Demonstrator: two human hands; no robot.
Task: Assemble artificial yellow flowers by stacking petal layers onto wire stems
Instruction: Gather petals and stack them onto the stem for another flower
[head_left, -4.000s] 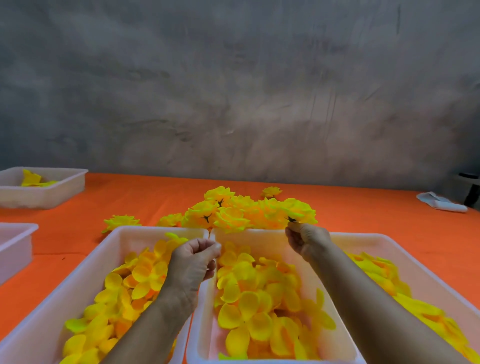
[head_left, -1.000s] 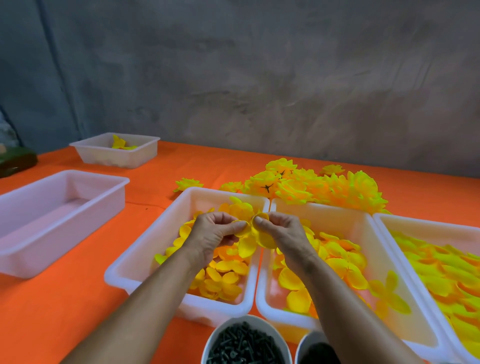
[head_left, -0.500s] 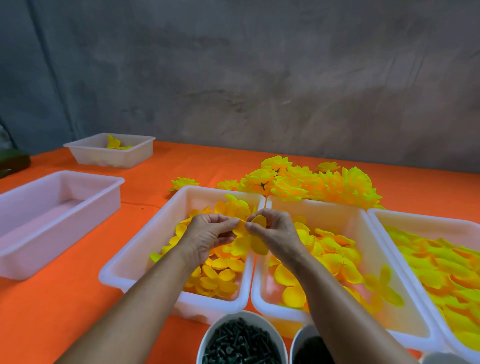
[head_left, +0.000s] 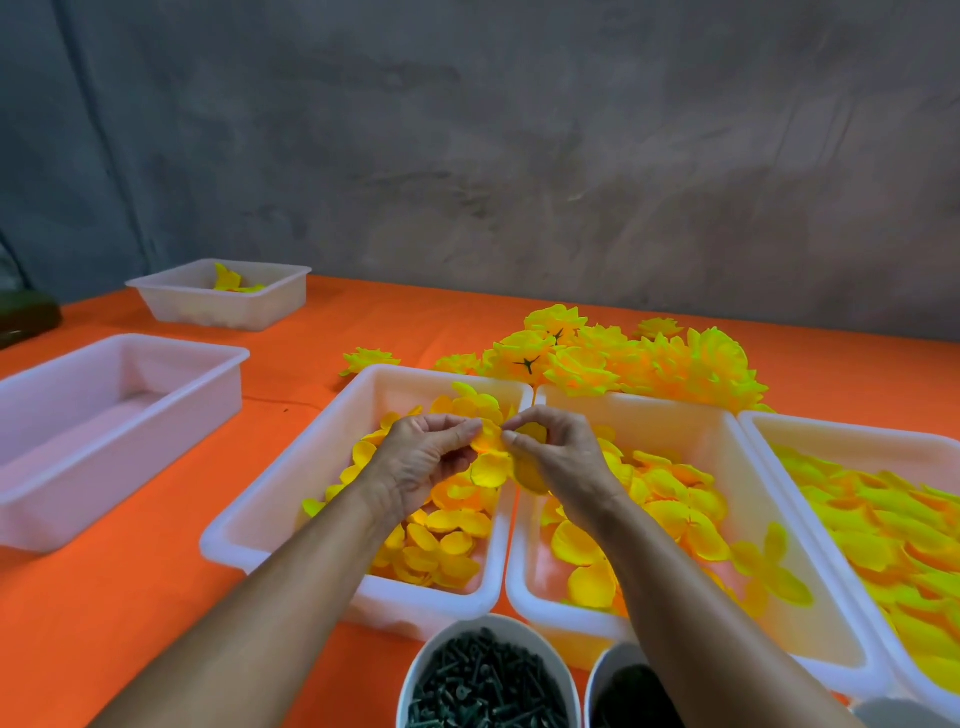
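Both hands over the seam between two petal trays. Left hand (head_left: 423, 457) and right hand (head_left: 558, 457) pinch one petal layer (head_left: 491, 460) between thumb and fingers, held just above left tray (head_left: 291, 483). Middle tray (head_left: 722, 431) and right tray (head_left: 852, 434) also hold petals. Finished flowers (head_left: 639, 364) piled on orange desk (head_left: 104, 597) just beyond trays. Bowl of dark stems (head_left: 485, 680) at near edge.
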